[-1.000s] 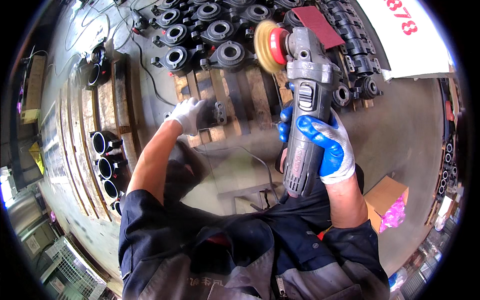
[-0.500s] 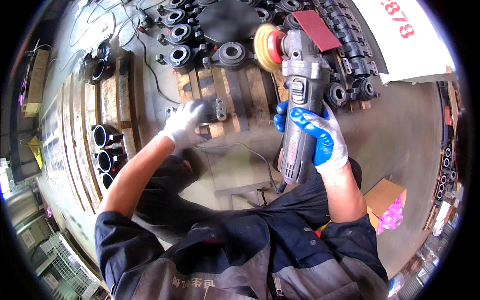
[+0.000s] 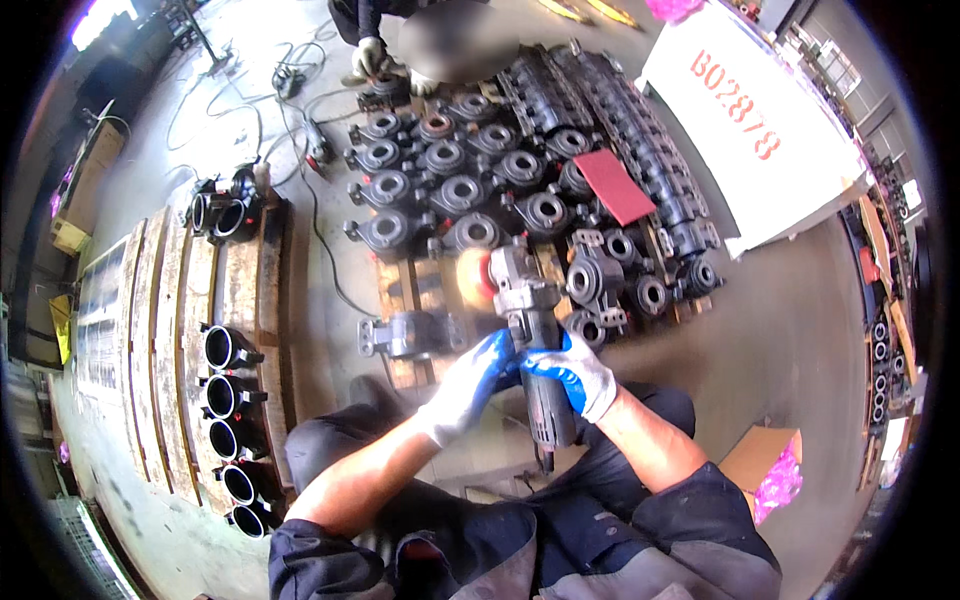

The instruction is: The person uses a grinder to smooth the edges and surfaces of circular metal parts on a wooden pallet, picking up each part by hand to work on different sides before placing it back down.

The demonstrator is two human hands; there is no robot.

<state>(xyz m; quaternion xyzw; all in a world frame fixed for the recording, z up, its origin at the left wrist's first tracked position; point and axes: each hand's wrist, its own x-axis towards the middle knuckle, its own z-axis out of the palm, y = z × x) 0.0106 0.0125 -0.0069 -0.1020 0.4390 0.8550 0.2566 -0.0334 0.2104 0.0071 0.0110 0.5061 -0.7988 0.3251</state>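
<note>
Both my hands, in white gloves with blue palms, are on a dark angle grinder [image 3: 543,375]. My right hand [image 3: 585,375] wraps around its body from the right. On the other side, my left hand [image 3: 468,385] closes against the body just below the grinder's head; its fingertips are partly hidden. A round yellow-orange disc [image 3: 472,278] on the grinder's head faces left and looks blurred. Left of the grinder, a black metal housing with bolt lugs [image 3: 410,334] lies on a wooden pallet [image 3: 405,375], apart from both hands.
Rows of black ring-shaped castings [image 3: 462,193] cover the pallet ahead, with a dark red pad [image 3: 614,187] on them. A co-worker's gloved hand [image 3: 370,57] is at the far end. Left stands a pallet [image 3: 190,300] holding black rings; cables [image 3: 322,225] cross the floor. A white box [image 3: 755,130] stands right.
My left hand has left the metal housing and come to the grinder. The grinder has moved left and lower in the picture. The view has tilted up, showing more castings and a co-worker.
</note>
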